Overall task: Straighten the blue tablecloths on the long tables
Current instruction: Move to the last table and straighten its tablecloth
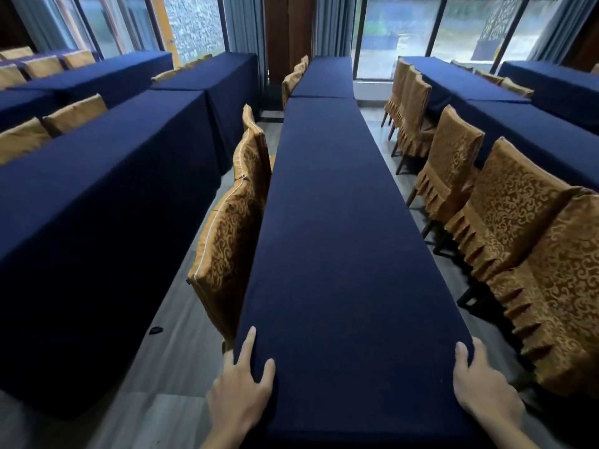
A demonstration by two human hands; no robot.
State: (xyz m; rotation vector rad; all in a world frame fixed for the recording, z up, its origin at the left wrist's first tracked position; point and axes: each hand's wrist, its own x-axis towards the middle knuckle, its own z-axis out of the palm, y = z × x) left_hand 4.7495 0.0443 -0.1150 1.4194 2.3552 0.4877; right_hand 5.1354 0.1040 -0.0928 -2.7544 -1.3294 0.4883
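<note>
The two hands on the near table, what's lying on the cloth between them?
Nothing: in the head view only bare blue tablecloth runs between the left hand and the right hand.

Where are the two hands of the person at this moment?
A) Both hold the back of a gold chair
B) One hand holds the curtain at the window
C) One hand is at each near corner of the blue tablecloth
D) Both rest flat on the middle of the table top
C: the left hand and the right hand each wrap around a near corner of the blue tablecloth, one on each side.
</note>
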